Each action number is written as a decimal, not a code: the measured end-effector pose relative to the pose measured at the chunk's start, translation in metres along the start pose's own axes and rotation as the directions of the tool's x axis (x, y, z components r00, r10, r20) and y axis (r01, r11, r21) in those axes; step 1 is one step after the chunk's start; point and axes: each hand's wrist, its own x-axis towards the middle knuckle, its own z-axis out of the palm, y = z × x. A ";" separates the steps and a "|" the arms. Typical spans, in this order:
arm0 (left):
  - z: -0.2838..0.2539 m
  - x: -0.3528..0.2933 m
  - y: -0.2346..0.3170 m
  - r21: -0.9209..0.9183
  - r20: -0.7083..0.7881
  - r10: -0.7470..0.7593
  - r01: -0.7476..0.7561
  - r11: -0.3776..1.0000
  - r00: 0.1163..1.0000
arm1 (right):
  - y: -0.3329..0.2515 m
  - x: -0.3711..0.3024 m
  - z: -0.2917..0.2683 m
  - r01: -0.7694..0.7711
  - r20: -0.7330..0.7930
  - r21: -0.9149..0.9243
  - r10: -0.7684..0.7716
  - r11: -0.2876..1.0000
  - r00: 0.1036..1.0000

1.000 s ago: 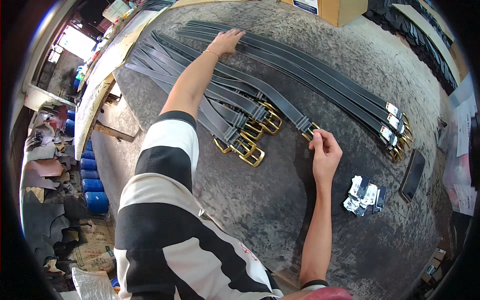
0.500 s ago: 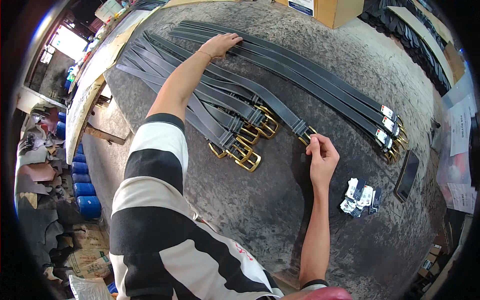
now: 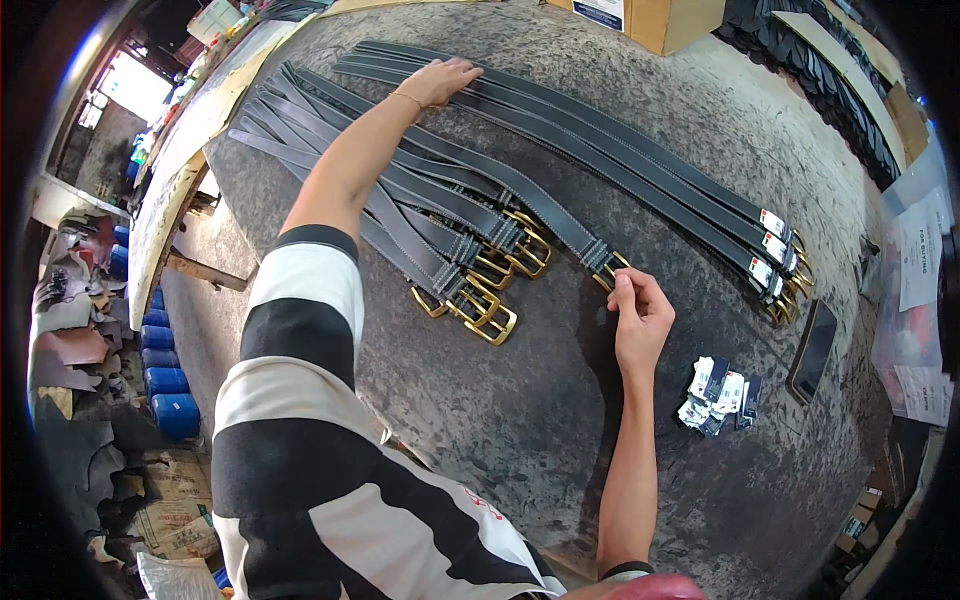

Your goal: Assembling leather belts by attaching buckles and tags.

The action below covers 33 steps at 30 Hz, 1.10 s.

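Observation:
My right hand (image 3: pixel 642 318) is closed in a pinch at the gold buckle of a black leather belt (image 3: pixel 553 212), which stretches away to the upper left. At the far side, my left hand (image 3: pixel 437 82) lies over the strap ends of a row of black belts (image 3: pixel 610 160), fingers stretched out on them. Those belts run side by side to gold buckles (image 3: pixel 797 275) at the right, with white tags near the buckles. Left of the pinched belt, a loose heap of black belts (image 3: pixel 415 237) fans out, its gold buckles (image 3: pixel 485 310) bunched toward me.
A small pile of white and dark tags (image 3: pixel 718 395) lies right of my right forearm. Beyond it is a black phone (image 3: pixel 813 352). A clear plastic bin (image 3: pixel 908 300) stands at the right edge, a cardboard box (image 3: pixel 685 25) at the back. Blue drums (image 3: pixel 176 415) line the floor at left.
My right hand and the belt buckle it pinches have shifted very slightly left. My left hand stays on the row of belts, its arm a little further left.

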 end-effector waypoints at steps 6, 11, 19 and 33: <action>-0.036 0.036 -0.003 -0.320 0.187 0.029 0.033 0.947 0.982 | 0.001 0.000 0.004 0.018 -0.003 -0.006 -0.018 1.000 1.000; -0.013 0.084 -0.059 -0.570 0.431 -0.010 0.281 0.772 0.903 | -0.003 0.002 0.008 0.030 0.027 0.017 -0.030 0.999 0.999; 0.011 0.071 0.007 -0.385 0.206 -0.328 0.384 0.839 0.922 | 0.000 -0.005 -0.005 0.009 -0.005 -0.036 -0.010 0.999 1.000; 0.040 0.053 -0.042 -0.384 0.015 -0.327 0.307 0.871 0.945 | -0.008 -0.008 0.006 0.013 0.015 -0.075 -0.011 0.997 1.000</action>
